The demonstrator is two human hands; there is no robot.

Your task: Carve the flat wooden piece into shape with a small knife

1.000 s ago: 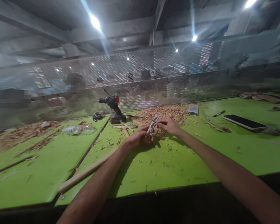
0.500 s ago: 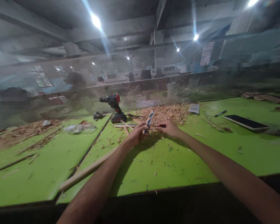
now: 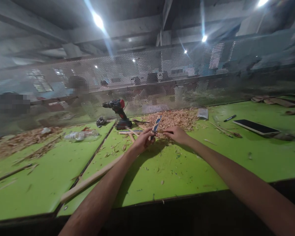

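Observation:
My left hand [image 3: 144, 138] is closed around a flat, pale strip with blue patches [image 3: 157, 122], which stands up at a slant from my fingers. My right hand [image 3: 179, 135] is closed in a pinch on a thin brownish stick-like piece [image 3: 161, 131]. That piece points left and meets the strip just above my left fingers; its far end is hidden, so its exact kind cannot be made out. Both hands are over the green tabletop [image 3: 167, 173], in front of a heap of wood shavings [image 3: 173, 118].
A cordless drill [image 3: 118, 113] stands behind my left hand. A long wooden stick [image 3: 93, 179] lies under my left forearm. A clear plastic bottle [image 3: 83, 134] is at left; a phone-like dark slab [image 3: 257, 127] and a pen [image 3: 229, 118] lie at right. Perforated mesh [image 3: 137, 85] borders the back.
The strip leans slightly more to the right. The thin piece in my right hand has shifted a little against it. The whole view has slid slightly left.

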